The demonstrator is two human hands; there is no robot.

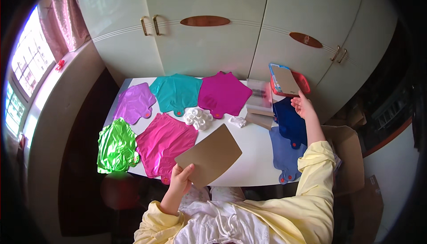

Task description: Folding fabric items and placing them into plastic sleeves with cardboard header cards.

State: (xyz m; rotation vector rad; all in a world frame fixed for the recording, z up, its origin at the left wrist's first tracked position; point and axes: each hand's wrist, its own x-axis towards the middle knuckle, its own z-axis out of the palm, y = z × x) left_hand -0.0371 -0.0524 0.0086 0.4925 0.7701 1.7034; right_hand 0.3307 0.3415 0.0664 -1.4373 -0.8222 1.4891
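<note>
My left hand [180, 178] grips a brown cardboard sheet [211, 157] by its lower left corner, thumb on top, over the table's front edge. At the back right, my right hand [302, 106] reaches out with its fingers apart. Its fingertips are beside another cardboard piece [285, 80], which lies on a blue-edged pack in a red basket [303, 83]. Whether they touch it I cannot tell. Below that hand lies a flat dark blue foil balloon [291, 121], partly over a grey-blue one [285, 150].
Flat foil balloons cover the table's left: purple [134, 104], teal [176, 93], magenta [223, 93], green [117, 146], pink [164, 141]. White ribbon rolls [198, 118], a small white bundle [237, 121] and clear plastic bags [259, 95] lie mid-table. A cardboard box [349, 155] stands right; cabinets [204, 48] rise behind.
</note>
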